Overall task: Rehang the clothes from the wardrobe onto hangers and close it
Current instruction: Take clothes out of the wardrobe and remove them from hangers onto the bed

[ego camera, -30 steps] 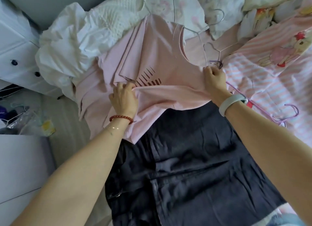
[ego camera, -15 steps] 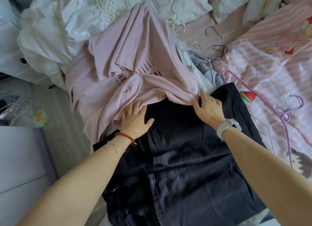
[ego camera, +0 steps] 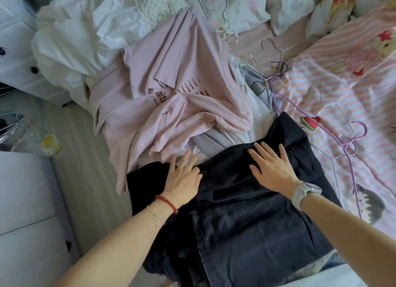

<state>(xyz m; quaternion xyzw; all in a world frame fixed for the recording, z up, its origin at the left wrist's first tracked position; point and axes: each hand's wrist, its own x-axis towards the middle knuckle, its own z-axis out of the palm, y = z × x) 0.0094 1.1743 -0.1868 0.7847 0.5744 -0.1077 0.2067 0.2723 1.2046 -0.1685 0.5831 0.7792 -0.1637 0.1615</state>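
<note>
— Two hands lie on the dark denim garment [ego camera: 246,222] at lower centre of the frame. Where does it sit?

— On the bed, spread flat and running toward the bottom edge. The left hand [ego camera: 185,177] rests at its upper left edge and the right hand [ego camera: 271,169] presses the upper right part. Each grip is apart: fingers straight and spread, clamped on nothing.

— And around it?

— Just above, the pink T-shirt [ego camera: 182,94] lies crumpled, its hem touching pale lavender and white fabric that runs under the denim's top edge. A purple hanger [ego camera: 334,134] lies to the right on the striped cartoon bedsheet [ego camera: 342,94], with wire hangers [ego camera: 278,51] up centre-right. White clothing [ego camera: 75,40] is heaped at upper left.

— What could go wrong?

— I judge that lifting the denim may drag the pale fabric under it along. The hangers look crossed, so pulling one may bring others with it. The denim's near end looks close to the bed's edge and could slide off.

— Any writing?

— Dark red print on the pink T-shirt: I can read "aiti", then a fold cuts it off. A smaller line below it is too small to read.
</note>
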